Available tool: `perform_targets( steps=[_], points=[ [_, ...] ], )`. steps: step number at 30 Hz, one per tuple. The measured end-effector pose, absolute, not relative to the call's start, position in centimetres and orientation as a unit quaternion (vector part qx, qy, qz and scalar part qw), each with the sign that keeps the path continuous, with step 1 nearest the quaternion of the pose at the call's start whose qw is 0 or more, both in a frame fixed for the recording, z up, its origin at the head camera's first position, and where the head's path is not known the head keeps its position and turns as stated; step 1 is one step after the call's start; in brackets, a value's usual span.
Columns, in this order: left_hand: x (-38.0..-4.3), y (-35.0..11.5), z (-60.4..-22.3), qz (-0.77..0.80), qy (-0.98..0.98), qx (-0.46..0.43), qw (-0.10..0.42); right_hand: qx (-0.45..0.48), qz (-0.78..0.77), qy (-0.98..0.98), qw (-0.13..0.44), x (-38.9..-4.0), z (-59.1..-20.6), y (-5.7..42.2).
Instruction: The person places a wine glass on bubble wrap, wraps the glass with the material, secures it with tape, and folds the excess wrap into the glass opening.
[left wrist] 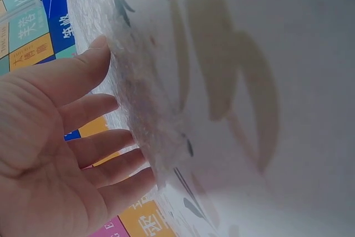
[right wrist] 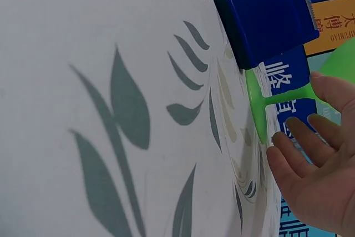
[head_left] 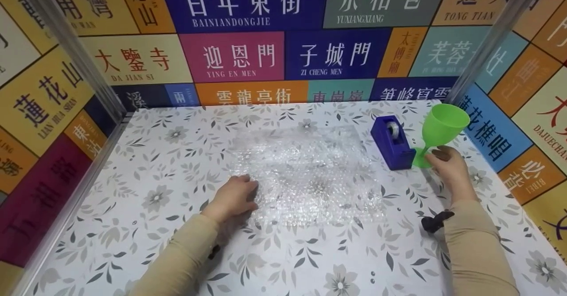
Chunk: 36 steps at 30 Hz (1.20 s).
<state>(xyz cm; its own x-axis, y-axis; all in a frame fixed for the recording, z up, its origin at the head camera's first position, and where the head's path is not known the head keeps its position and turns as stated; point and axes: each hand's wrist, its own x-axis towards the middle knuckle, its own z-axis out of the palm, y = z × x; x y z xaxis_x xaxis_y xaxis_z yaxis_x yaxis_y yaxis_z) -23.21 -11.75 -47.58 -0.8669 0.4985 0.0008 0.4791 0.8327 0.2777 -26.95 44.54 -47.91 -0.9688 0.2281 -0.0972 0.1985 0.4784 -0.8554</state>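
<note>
A sheet of clear bubble wrap [head_left: 310,176] lies flat on the flower-patterned tablecloth. My left hand [head_left: 232,196] rests at its left edge, and the fingers [left wrist: 116,140] are loosely spread along that edge in the left wrist view. Toward the right side stands a bright green plastic goblet [head_left: 444,125], its foot on the cloth. My right hand [head_left: 447,167] is beside its stem. From the right wrist, the thumb [right wrist: 333,90] overlaps the top of the stem, while the other fingers are relaxed and spread below it, not wrapped round it.
A blue tape dispenser [head_left: 393,143] with a roll of clear tape stands close to the left of the goblet. Panels with colourful printed signs [head_left: 232,56] enclose the table at the back and sides. Clear posts [head_left: 487,39] rise at the back corners.
</note>
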Motion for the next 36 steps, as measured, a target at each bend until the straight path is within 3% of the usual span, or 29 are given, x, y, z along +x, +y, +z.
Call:
perform_targets(
  steps=[17,36],
  points=[
    [-23.2,-11.8,-47.4,0.135,0.956,0.259,0.04,-0.12,0.533,-0.837,0.021,-28.1,-48.0,44.0],
    [-23.1,-11.9,-47.5,0.144,0.955,0.256,0.041,-0.16,0.476,-0.861,0.078,-27.3,-48.9,44.1]
  ],
)
